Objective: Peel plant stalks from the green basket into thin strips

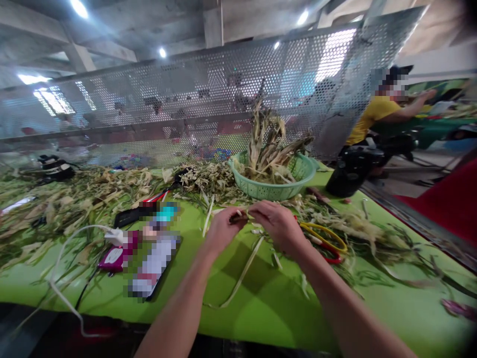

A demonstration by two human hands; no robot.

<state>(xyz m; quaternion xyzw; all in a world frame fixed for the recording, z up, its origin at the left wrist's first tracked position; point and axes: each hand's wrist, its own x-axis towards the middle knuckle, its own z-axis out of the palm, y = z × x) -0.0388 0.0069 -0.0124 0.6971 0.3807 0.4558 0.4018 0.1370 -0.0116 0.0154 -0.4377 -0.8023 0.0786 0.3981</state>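
My left hand [223, 229] and my right hand [278, 223] meet over the green table [261, 303], both pinched on a small plant stalk piece [241, 215] between them. A long pale leaf strip [244, 271] trails from under the hands toward the table's front edge. A teal plastic basket [274, 188] full of dried stalks and husks stands just beyond my hands. Yellow and red handled scissors [328, 242] lie on the table right next to my right hand.
Heaps of dried leaves [74, 199] cover the table's left and back. A phone [152, 266], a small purple device [114, 257] with a white cable [63, 258] lie at the left. A perforated metal screen [208, 99] stands behind. A person in a yellow shirt [372, 119] works at the far right.
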